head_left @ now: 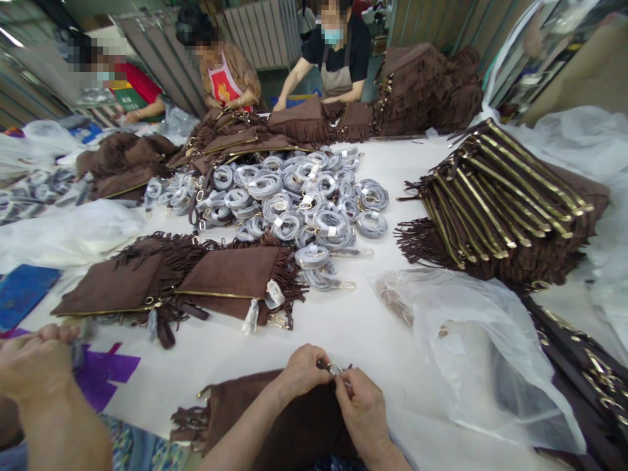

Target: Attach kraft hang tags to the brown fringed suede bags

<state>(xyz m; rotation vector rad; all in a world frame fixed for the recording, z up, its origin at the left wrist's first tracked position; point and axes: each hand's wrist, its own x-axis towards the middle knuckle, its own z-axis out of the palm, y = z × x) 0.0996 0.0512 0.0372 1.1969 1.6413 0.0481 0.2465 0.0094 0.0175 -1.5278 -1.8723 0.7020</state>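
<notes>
A brown fringed bag lies on the white table right in front of me, its tassels to the left. At the bag's upper right corner, my left hand pinches a short dark strap end with thumb and forefinger. Close beside it, my right hand is closed on a small shiny metal fitting at that same corner. The fingertips of both hands almost meet there, and they partly cover the fitting, so its exact kind is unclear. Both forearms pass over the bag's lower part.
Two brown zip bags lie ahead, beyond them a heap of coiled grey straps. Stacked zip bags and a translucent plastic bag lie right. A neighbour's hands are at left; several people work across the table.
</notes>
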